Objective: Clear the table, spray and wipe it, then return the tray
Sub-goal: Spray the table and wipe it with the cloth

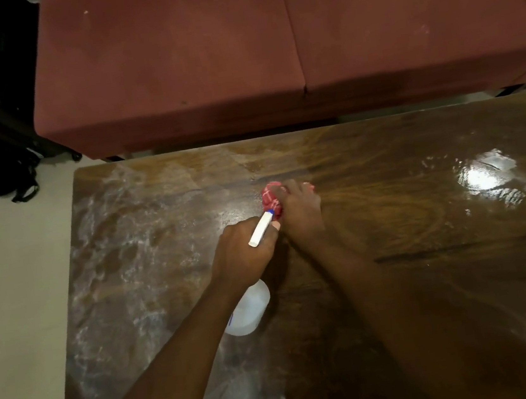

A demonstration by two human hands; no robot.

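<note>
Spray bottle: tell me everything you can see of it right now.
The spray bottle looks like translucent white plastic, with a white spray head tipped by a blue nozzle. The left hand grips its neck, hiding the trigger. It is held over the wooden table, nozzle pointing toward the red cloth. A blue mark shows on its body; fill level cannot be told.

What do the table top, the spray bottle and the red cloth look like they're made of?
The table top: wood or wood-look veneer, glossy varnish; swirling grain and a bright glare show. The spray bottle: white, slightly translucent plastic, smooth. The red cloth: soft woven fabric, probably cotton; it bunches and carries a pale check.
</note>
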